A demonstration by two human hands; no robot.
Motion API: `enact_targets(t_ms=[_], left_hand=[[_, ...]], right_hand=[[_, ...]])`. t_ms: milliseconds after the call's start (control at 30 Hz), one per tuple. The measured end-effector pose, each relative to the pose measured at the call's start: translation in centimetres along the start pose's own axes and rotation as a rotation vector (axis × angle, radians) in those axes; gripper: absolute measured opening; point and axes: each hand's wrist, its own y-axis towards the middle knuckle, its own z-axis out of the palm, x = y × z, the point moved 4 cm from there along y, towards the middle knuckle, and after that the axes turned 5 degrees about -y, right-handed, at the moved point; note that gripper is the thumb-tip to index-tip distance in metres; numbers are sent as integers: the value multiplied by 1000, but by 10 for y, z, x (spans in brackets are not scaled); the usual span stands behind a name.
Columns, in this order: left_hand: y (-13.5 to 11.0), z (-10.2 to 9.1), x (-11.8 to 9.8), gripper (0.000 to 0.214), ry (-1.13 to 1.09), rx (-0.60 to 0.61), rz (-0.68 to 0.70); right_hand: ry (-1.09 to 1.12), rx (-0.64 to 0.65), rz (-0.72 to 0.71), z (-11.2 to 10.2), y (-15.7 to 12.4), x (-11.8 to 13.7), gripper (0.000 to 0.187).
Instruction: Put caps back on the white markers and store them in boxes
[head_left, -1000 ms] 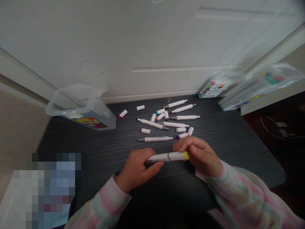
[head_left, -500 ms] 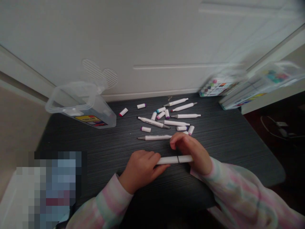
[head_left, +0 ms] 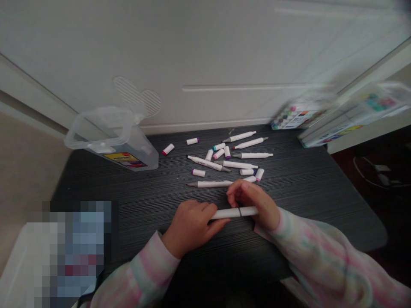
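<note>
My left hand [head_left: 192, 226] is closed round a white marker [head_left: 226, 213], held level above the dark tabletop. A thin dark ring runs round the marker near its right part. Against that right end rests the palm of my right hand [head_left: 257, 204], its fingers loosely curved above the marker and not wrapped round it. Just beyond my hands lies an uncapped marker [head_left: 213, 184], partly hidden by my right fingers. Several more uncapped markers [head_left: 252, 143] and loose white caps with coloured ends, such as a purple-ended cap [head_left: 199, 173], are scattered behind it.
On the left stands a clear plastic box [head_left: 141, 149] with a yellow label. Two clear cases, a marker case [head_left: 293, 117] and a larger case [head_left: 334, 128], lean at the back right. A white panel [head_left: 205, 55] rises behind the dark table [head_left: 144, 201].
The view has shifted slightly. My right fingers have curled a little further in, while the marker stays between my left hand and my right palm.
</note>
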Motion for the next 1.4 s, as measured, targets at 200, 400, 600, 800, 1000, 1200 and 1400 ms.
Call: enact_targets(t_ms=[200, 400, 600, 800, 1000, 1200, 1400], left_hand=[[-2, 0, 1, 27, -23, 0, -21], [-2, 0, 1, 26, -51, 5, -27], [0, -2, 3, 22, -124, 0, -36], [-2, -5, 3, 15, -228, -17, -53], [0, -11, 6, 12, -434, -42, -118], [0, -11, 9, 12, -504, -63, -152], [1, -11, 9, 13, -523, -63, -158]], right_hand=[[31, 19, 26, 0, 1, -1, 36], [59, 40, 39, 1, 1, -2, 36], [78, 40, 51, 1, 1, -4, 36], [88, 17, 61, 0, 2, -5, 36], [103, 5, 68, 0, 2, -6, 34], [108, -7, 70, 0, 2, -7, 34], [100, -18, 74, 0, 2, -5, 35]])
